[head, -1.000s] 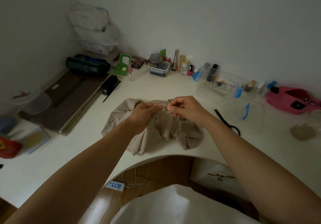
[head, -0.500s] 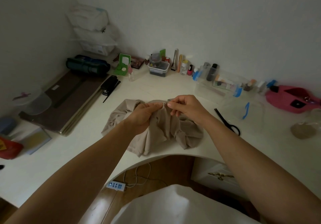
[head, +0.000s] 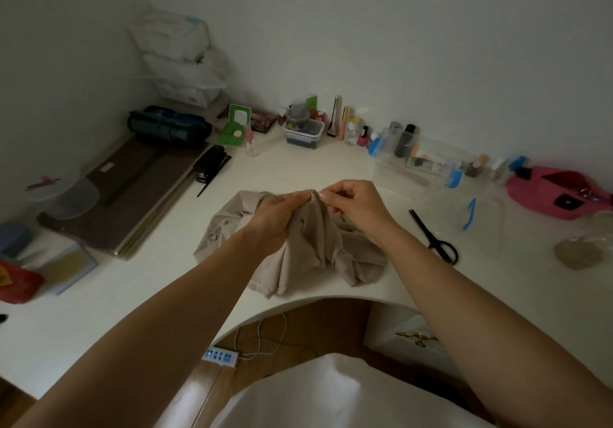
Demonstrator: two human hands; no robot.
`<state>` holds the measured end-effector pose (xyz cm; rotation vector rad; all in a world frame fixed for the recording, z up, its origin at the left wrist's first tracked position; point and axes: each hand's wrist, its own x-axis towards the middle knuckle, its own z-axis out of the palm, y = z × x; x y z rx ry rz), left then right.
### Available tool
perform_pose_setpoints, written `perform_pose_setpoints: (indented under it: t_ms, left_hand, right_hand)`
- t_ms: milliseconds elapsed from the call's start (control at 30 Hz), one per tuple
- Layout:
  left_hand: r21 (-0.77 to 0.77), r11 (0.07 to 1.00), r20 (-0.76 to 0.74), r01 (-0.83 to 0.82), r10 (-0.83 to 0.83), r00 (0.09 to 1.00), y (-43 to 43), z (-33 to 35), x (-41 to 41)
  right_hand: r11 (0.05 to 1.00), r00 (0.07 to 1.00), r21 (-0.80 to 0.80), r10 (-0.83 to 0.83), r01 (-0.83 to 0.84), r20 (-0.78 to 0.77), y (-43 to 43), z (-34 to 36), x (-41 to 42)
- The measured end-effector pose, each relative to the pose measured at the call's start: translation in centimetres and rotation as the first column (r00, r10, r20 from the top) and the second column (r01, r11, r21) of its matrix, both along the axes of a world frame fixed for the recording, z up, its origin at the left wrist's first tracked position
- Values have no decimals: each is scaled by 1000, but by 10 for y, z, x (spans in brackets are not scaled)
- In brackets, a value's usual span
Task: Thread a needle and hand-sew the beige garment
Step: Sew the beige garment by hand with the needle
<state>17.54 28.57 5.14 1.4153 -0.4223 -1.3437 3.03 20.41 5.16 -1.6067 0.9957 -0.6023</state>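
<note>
i see the beige garment (head: 298, 255) bunched on the white surface (head: 116, 311), just behind its curved cut-out edge. my left hand (head: 278, 215) grips a raised fold of it, fingers curled into the cloth. my right hand (head: 358, 208) meets it at the top of the same fold, thumb and forefinger pinched together on the fabric. i cannot tell whether a needle sits between them. black scissors (head: 434, 238) lie to the right, near a clear box with blue latches (head: 421, 165) and a pink case (head: 560, 195). a black stapler (head: 210, 163) lies to the left, beside a dark board (head: 122, 192). small bottles line the pale wall. stacked bags (head: 179, 59) fill the corner. a power strip (head: 220, 357) lies on the wooden floor below.
</note>
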Motion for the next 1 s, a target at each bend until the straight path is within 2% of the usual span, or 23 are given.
perform_pose_setpoints:
  t_ms: [233, 367, 433, 533, 633, 767, 867, 1000]
  left_hand:
    - [5, 999, 41, -53, 53, 998, 0, 1, -3]
    - [13, 995, 305, -100, 91, 948, 0, 1, -5]
    - [-16, 998, 369, -68, 69, 927, 1, 3, -8]
    - [-45, 998, 388, -40, 54, 920, 2, 6, -12]
    - [-12, 998, 372, -54, 55, 927, 0, 6, -12]
    - [60, 991, 371, -119, 88, 924, -3, 5, -7]
    - [79, 990, 367, -114, 77, 927, -3, 6, -4]
    - [61, 995, 321, -80, 57, 945, -4, 8, -7]
  right_hand:
    - [986, 997, -159, 37, -47, -63, 2, 0, 9]
    - [952, 991, -303, 6, -45, -130, 1, 1, 12]
    - [934, 993, -352, 18, -58, -116, 1, 2, 12]
    - [909, 992, -402, 75, -109, -101, 4, 2, 13]
    - [885, 991, -445, 110, -134, -80, 4, 1, 16]
    - [905, 992, -409, 119, -122, -31, 3, 1, 9]
    - [895, 983, -405, 172, -186, -71, 2, -3, 7]
    - [838, 986, -521, 146, -165, -76, -1, -9, 11]
